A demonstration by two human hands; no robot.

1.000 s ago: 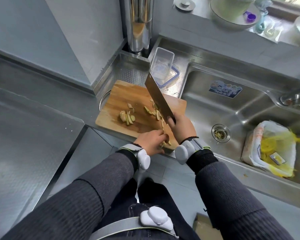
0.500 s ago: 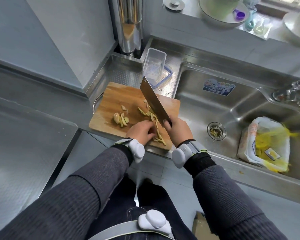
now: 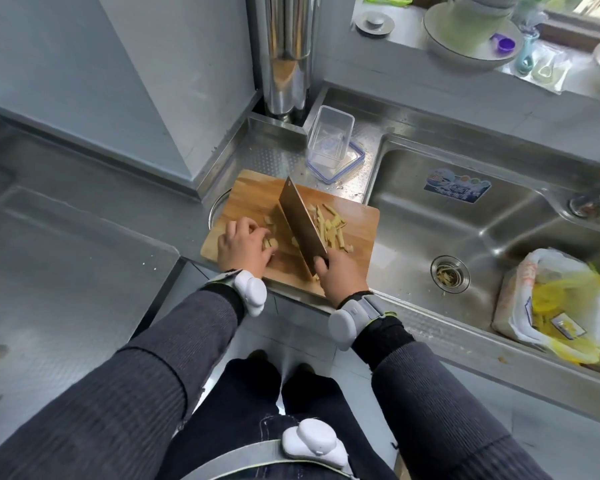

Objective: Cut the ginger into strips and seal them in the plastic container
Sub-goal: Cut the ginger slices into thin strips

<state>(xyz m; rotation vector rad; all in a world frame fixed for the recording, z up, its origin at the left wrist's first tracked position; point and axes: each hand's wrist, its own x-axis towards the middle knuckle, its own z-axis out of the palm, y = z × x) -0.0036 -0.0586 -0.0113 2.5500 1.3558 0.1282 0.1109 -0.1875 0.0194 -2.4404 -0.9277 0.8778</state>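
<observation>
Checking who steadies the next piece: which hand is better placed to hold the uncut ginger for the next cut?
Left. The left hand already rests on the ginger slices beside the blade, while the right hand grips the cleaver.

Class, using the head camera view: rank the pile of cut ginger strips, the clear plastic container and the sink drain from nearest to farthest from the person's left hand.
From the left hand:
1. Pile of cut ginger strips, on the cutting board, just across the cleaver.
2. Clear plastic container, behind the board, near the steel pipe.
3. Sink drain, in the basin, far right.
</observation>
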